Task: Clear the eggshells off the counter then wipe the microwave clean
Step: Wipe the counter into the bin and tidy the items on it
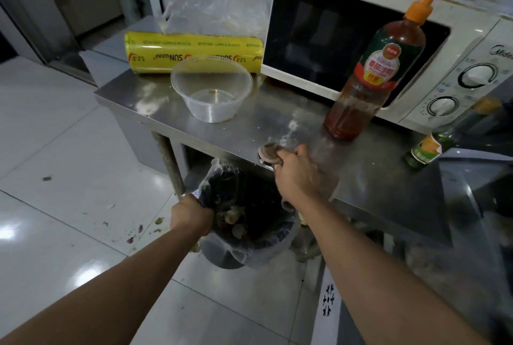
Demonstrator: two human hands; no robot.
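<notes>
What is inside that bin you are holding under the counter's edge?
The bin, lined with a clear bag, holds pale scraps that look like eggshells near its top. The left hand grips its rim. Anything deeper is lost in the dark.

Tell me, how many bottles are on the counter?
2. The sauce bottle with the orange cap stands in front of the microwave. A green bottle stands to its right, near the counter's edge. More could be hidden beyond the frame.

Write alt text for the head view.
The right hand drags a cloth to the steel counter edge while the left hand holds a lined bin below. A microwave stands behind.
</notes>
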